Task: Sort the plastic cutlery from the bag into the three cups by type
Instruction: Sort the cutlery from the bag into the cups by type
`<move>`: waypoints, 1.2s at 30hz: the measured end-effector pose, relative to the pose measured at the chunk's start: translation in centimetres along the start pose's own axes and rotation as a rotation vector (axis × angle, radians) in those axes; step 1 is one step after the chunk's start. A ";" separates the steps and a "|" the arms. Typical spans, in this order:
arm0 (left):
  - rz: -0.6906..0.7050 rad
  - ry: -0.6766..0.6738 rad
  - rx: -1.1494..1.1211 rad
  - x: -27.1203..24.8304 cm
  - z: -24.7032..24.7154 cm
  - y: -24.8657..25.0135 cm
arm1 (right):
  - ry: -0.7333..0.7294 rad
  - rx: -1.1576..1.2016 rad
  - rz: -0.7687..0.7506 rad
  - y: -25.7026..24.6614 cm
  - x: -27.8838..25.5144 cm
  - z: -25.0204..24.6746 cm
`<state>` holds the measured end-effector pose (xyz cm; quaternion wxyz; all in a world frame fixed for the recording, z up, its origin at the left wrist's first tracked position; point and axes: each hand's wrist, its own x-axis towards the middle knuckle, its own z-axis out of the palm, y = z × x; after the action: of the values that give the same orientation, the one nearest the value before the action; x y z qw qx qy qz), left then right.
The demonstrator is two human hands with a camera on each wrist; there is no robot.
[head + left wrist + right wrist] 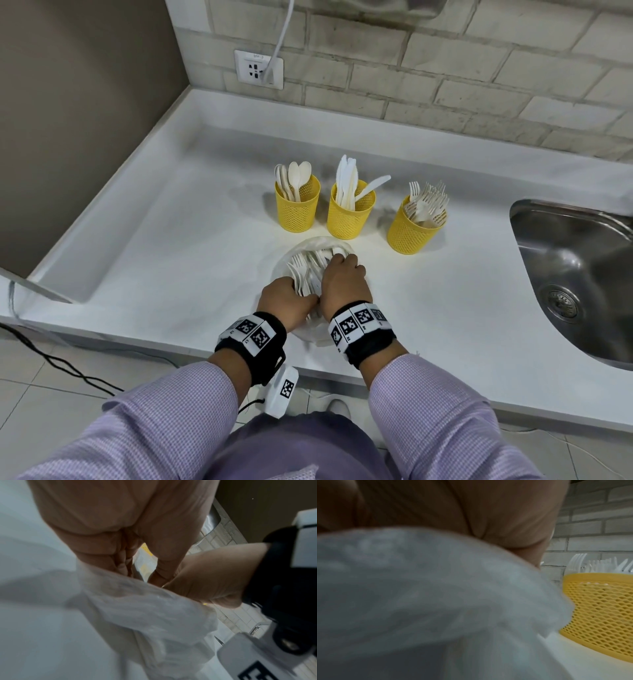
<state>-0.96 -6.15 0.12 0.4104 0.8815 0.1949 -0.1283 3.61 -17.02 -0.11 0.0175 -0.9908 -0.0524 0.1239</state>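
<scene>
Three yellow mesh cups stand in a row on the white counter: the spoon cup (297, 209) at left, the knife cup (350, 215) in the middle, the fork cup (415, 229) (599, 601) at right. Just in front of them lies the translucent white bag (317, 246) (137, 608) (419, 588), mouth open, with several white forks and other cutlery (305, 265) inside. My left hand (287, 294) (126, 563) grips the bag's left side with curled fingers. My right hand (343, 274) (471, 507) reaches into the bag, fingers curled down onto the cutlery; which piece they hold is hidden.
A steel sink (575, 267) is set into the counter at the right. A brick wall with a socket (258, 68) and a plugged-in cable runs behind. The counter's front edge (171, 349) lies just below my wrists. A brown panel closes the left side.
</scene>
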 end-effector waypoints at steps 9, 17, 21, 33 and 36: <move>-0.018 -0.002 0.014 -0.3 -0.2 0.6 | -0.037 -0.017 0.060 -0.3 0.6 -0.4; -0.030 -0.030 -0.023 -0.5 -0.4 0.5 | -0.069 0.061 0.130 -0.4 0.8 -1.0; -0.033 -0.042 -0.053 -0.5 -0.4 0.6 | -0.099 0.047 0.035 -0.1 0.8 -1.7; -0.022 -0.075 -0.328 0.0 -0.5 -0.1 | -0.120 0.349 -0.047 1.7 -0.2 -3.0; -0.050 -0.135 -0.512 -0.2 -0.7 -0.1 | -0.192 0.494 -0.094 2.0 -0.3 -3.3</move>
<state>-1.13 -5.55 0.54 0.6289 0.7333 0.2149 -0.1433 4.37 -19.13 3.01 0.2594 -0.9367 -0.0681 0.2252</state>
